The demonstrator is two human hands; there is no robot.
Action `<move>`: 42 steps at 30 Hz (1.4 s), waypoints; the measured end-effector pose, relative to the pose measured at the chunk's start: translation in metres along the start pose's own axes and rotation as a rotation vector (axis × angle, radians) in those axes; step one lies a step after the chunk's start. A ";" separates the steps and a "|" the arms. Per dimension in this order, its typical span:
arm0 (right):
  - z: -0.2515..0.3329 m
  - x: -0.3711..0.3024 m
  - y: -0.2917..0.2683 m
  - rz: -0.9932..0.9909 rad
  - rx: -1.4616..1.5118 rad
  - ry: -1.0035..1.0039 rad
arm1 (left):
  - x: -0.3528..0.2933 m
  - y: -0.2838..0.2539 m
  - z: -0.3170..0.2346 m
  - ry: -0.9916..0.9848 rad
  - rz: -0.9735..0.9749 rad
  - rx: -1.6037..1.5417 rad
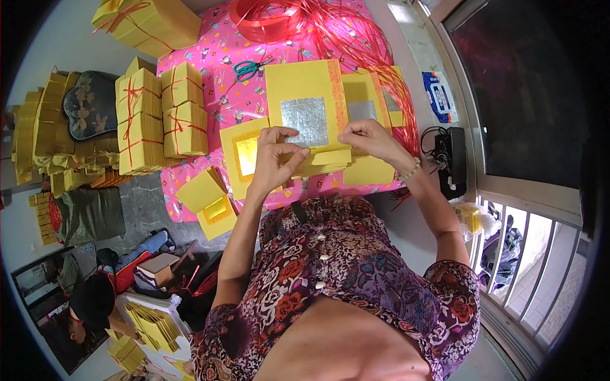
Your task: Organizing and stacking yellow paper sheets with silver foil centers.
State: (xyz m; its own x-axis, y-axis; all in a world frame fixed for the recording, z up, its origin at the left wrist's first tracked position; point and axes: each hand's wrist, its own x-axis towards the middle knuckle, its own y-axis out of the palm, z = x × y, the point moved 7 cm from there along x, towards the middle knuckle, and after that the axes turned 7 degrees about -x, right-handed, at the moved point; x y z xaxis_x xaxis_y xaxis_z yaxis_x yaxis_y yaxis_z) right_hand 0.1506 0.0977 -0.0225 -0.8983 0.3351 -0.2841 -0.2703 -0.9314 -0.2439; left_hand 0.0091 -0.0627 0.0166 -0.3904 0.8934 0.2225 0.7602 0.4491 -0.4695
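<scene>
In the head view, the yellow paper (297,81) lies before the person on the pink-covered table (219,95); uneven pressure could skew or crease its near edge. The left hand (296,143) bends half-curled there, thumb and fingers apart. The right hand (346,134) curls at the right edge; whether it grips paper, I cannot tell.

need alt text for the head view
A person's left hand and right hand work at yellow paper with a silver square on a pink patterned tablecloth. Farther back lie green-handled scissors and red ribbon; at left are tied yellow bundles.
</scene>
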 end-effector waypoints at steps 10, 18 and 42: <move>0.005 -0.001 -0.001 0.047 -0.004 -0.033 | 0.000 0.000 0.003 -0.027 0.000 -0.017; 0.002 -0.001 -0.003 0.033 -0.072 -0.020 | -0.001 0.000 -0.001 -0.039 0.022 0.005; 0.048 -0.034 -0.015 -0.032 -0.382 -0.228 | 0.000 -0.001 0.003 -0.055 -0.037 0.021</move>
State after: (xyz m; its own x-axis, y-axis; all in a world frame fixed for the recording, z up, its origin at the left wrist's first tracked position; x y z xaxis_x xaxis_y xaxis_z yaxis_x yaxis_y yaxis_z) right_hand 0.1686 0.0939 0.0351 -0.9566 0.2830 -0.0690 -0.1905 -0.7871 -0.5866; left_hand 0.0063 -0.0632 0.0147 -0.4461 0.8740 0.1928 0.7342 0.4805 -0.4796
